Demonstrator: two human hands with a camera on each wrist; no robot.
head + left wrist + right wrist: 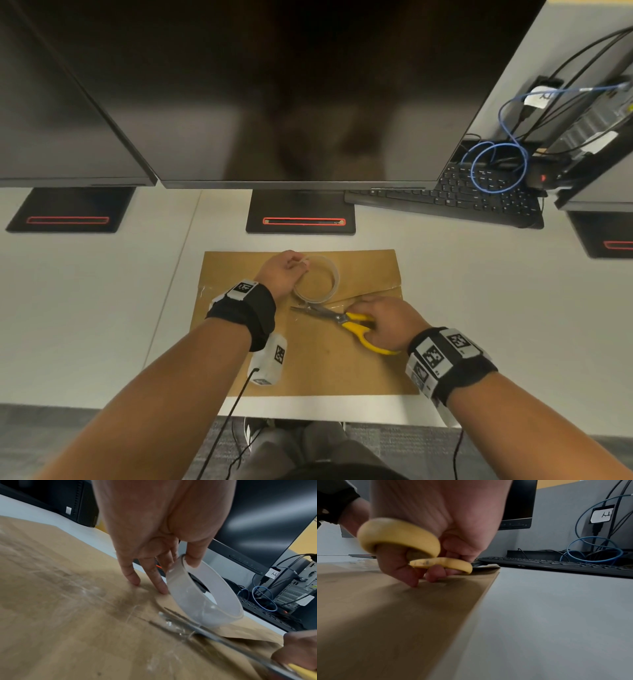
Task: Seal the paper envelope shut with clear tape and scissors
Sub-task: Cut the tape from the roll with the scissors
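Tape roll [317, 281] + scissors [337, 320] on envelope [318, 363]

I'm at an office workstation: a white table [445, 274] carries black monitors [291, 96] on flat stands [300, 216], a black keyboard [455, 198], a desktop computer [295, 592] trailing blue network cable [496, 164], a grey partition [559, 520] behind.

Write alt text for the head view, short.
Over a brown paper envelope on a white desk, the left hand holds a clear tape roll while the right hand works yellow-handled scissors at the tape. Dark monitors stand behind.
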